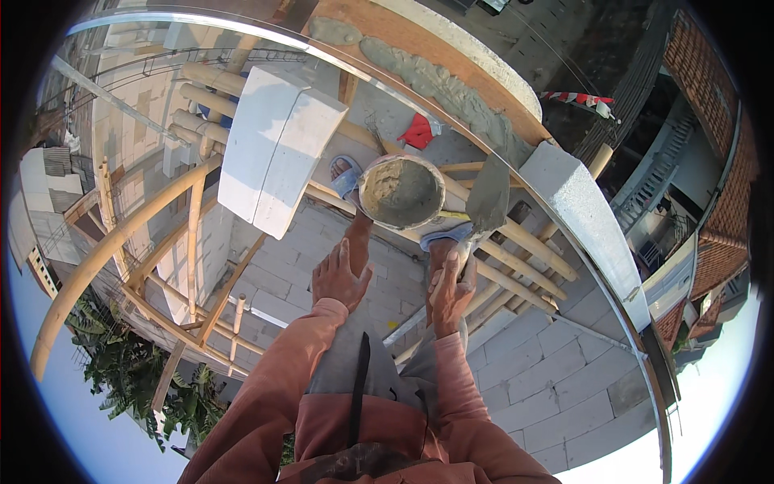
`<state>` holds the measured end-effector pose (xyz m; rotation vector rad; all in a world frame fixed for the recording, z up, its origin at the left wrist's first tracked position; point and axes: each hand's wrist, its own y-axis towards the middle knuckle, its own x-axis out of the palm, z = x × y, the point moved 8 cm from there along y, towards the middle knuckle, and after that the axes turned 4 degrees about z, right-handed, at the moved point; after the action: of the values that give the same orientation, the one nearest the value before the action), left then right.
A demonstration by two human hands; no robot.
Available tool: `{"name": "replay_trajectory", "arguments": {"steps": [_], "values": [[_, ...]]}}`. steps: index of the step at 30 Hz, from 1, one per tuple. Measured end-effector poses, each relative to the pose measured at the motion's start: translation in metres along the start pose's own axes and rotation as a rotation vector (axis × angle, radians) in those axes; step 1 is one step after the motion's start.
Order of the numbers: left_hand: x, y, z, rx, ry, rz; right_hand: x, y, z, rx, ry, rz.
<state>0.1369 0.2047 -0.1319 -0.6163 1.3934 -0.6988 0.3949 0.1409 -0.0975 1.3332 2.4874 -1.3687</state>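
Observation:
My right hand (451,294) is closed around the handle of a trowel (488,198), whose mortar-grey blade points away from me, just right of a bucket (442,182). Wet grey mortar (399,194) coats the inside of the bucket, which stands between my sandalled feet. My left hand (339,276) rests on my lower leg with its fingers spread and nothing in it. Beyond the bucket, a bed of fresh mortar (435,81) lies lumpy along the top of a wall edged with a brown board (476,71).
White blocks (278,153) sit stacked on bamboo poles (532,250) to my left. Another pale block (576,202) stands at the right, by a taut line crossing ahead. Between the poles, a block wall or floor (556,379) shows lower down. A red cloth-like piece (417,131) lies past the bucket.

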Motion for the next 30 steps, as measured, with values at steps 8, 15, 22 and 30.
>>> {"name": "replay_trajectory", "arguments": {"steps": [8,15,22,30], "values": [[-0.011,0.001,-0.011,-0.009,-0.048,0.037,0.046,-0.01,-0.024,-0.209,-0.314,-0.34],[-0.012,-0.004,-0.018,0.01,-0.06,0.117,0.167,-0.006,-0.092,-0.127,-0.282,-0.549],[-0.016,-0.004,-0.017,0.013,-0.102,0.16,0.286,0.004,-0.165,-0.434,-0.252,-0.545],[-0.016,-0.002,-0.017,-0.022,-0.118,0.096,0.26,0.017,-0.168,-0.421,-0.359,-0.439]]}}
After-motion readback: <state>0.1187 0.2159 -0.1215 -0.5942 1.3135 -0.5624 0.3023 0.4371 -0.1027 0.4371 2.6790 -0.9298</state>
